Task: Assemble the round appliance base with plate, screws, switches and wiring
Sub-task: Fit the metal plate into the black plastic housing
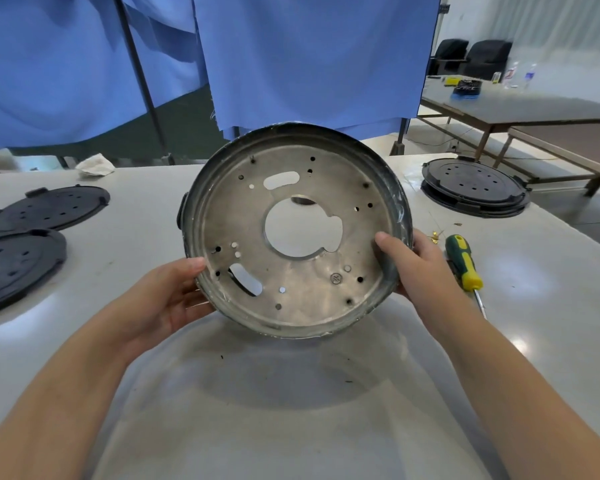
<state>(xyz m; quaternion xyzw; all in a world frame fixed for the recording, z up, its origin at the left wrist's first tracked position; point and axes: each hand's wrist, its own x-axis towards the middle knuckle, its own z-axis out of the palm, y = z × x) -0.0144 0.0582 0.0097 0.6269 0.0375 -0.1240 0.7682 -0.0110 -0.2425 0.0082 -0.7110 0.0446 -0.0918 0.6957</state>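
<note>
Both hands, left hand (174, 292) and right hand (409, 261), grip the round metal base (291, 230) at centre frame, tilted above the table (291, 410). A screwdriver (465, 263) lies just right; black plates (49, 207) lie left, another stack (473, 190) upper right.

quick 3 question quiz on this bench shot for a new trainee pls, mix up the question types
1. True or false: both hands hold the round metal base tilted up off the table.
2. Which tool lies beside the right hand? A) pliers B) screwdriver C) hammer
3. Fill in: the stack of black plastic plates sits to the ___ of the base.

Key: 1 true, with the left hand on its other edge; 2 B; 3 right.
</note>
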